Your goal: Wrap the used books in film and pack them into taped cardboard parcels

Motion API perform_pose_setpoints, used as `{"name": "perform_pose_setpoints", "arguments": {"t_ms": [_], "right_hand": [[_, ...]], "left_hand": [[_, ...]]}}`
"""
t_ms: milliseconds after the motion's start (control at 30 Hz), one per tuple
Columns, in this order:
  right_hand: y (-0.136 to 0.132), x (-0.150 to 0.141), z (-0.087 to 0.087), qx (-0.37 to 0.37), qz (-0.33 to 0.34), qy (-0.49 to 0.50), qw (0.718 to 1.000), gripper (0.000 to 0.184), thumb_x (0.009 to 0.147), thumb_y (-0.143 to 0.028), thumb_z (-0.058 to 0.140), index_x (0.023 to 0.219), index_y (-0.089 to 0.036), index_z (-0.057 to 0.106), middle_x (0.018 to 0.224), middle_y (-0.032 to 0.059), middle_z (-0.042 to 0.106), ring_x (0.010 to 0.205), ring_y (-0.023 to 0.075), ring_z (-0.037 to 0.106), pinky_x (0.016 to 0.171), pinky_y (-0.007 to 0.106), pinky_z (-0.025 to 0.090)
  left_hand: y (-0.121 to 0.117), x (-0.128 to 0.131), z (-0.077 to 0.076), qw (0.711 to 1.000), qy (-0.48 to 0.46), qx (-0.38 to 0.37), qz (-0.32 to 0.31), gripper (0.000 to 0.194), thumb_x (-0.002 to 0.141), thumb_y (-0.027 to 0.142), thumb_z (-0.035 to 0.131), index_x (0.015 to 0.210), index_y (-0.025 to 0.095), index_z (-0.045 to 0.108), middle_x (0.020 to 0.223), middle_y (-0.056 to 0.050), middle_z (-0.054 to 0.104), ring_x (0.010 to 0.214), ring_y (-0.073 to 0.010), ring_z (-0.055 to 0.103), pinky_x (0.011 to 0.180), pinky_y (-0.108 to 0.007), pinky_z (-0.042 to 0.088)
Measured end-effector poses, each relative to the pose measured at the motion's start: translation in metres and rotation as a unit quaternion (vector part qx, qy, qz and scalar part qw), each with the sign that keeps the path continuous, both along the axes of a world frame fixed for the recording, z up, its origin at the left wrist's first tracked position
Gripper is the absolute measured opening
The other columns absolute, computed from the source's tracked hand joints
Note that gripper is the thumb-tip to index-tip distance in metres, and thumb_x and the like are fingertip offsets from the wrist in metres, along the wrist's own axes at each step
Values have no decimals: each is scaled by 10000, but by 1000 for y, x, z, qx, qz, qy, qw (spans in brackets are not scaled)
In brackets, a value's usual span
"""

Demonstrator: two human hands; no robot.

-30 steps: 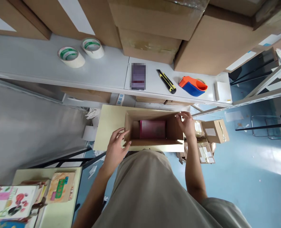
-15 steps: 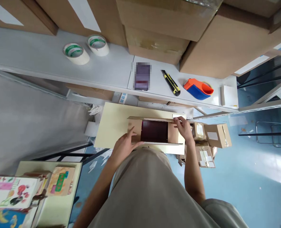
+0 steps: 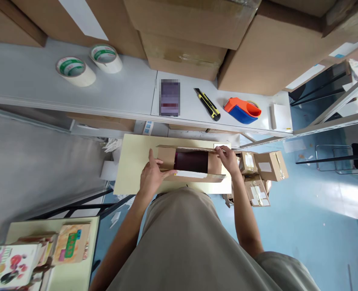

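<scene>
A narrow cardboard box (image 3: 166, 158) lies on the pale yellow board with its long flaps raised. Inside it is a dark, maroon-black flat item (image 3: 191, 162) between the two folded-in end flaps. My left hand (image 3: 152, 174) is at the box's left end, fingers spread, with one fingertip touching the near side by a white strip (image 3: 191, 174). At the far right corner, my right hand (image 3: 228, 159) pinches the far long flap (image 3: 187, 148) between thumb and fingers.
On the grey shelf (image 3: 130, 95) behind are two tape rolls (image 3: 76, 71), a yellow-black utility knife (image 3: 207, 105), an orange-blue tape dispenser (image 3: 242, 110) and large cartons (image 3: 182, 56). Small boxes (image 3: 256, 171) are stacked at right. Books (image 3: 71, 244) lie at lower left.
The near long flap has tipped outward toward me, showing a white strip. My left hand has shifted and its index finger now points up. My right hand stays at the far corner.
</scene>
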State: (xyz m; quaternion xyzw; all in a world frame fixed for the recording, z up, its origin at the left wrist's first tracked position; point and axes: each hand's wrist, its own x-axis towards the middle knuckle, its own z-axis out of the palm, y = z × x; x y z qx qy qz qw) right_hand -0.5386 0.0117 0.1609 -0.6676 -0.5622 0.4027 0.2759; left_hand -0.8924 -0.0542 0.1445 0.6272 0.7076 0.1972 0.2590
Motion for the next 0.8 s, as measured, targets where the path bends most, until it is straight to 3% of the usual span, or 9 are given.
{"name": "perform_pose_setpoints", "arguments": {"t_ms": [200, 367, 533, 633, 733, 800], "right_hand": [[-6, -5, -4, -37, -54, 147, 987, 765, 826, -973, 748, 1043, -240, 735, 1059, 94, 833, 997, 317, 869, 979, 507, 733], [-13, -3, -15, -36, -64, 175, 982, 707, 842, -940, 769, 1045, -263, 760, 1115, 86, 836, 1026, 297, 840, 964, 494, 745], [-12, 2, -23, 0, -30, 147, 989, 587, 924, -830, 760, 1068, -261, 789, 1195, 104, 850, 1121, 305, 800, 1037, 496, 692], [-18, 7, -25, 31, 21, 100, 994, 449, 985, -699, 751, 1079, -266, 825, 1280, 118, 848, 1209, 323, 794, 1113, 510, 636], [-30, 14, -24, 52, 24, 0, 998, 304, 981, -573, 791, 987, -277, 858, 1347, 124, 839, 1294, 365, 767, 1183, 576, 583], [-40, 18, -23, 61, 5, -66, 996, 268, 982, -532, 803, 936, -278, 873, 1382, 128, 830, 1316, 387, 753, 1211, 617, 558]], "left_hand": [[-9, -4, 1, 999, -44, -9, -5, 1449, 808, 571, 1026, 1851, 238, 78, 1347, -152, 810, 1160, -331, 815, 989, -437, 639], [-25, -10, 3, 994, -102, -36, -16, 1453, 825, 634, 987, 1860, 303, 22, 1573, -179, 723, 1345, -354, 775, 1077, -477, 637], [-29, -9, -2, 991, -130, -22, 1, 1469, 842, 651, 966, 1860, 305, -34, 1578, -177, 700, 1308, -345, 782, 1073, -486, 645], [-26, -6, -10, 994, -110, 5, 21, 1348, 849, 664, 957, 1856, 287, 143, 1569, -193, 658, 1267, -356, 775, 1078, -516, 641], [-19, -4, -22, 996, -70, 55, 15, 987, 890, 663, 924, 1692, 246, 526, 1523, -203, 631, 1393, -409, 688, 1184, -568, 579], [-12, -4, -31, 995, -50, 87, 10, 781, 919, 624, 910, 1545, 229, 660, 1474, -203, 643, 1435, -428, 642, 1234, -589, 533]]}}
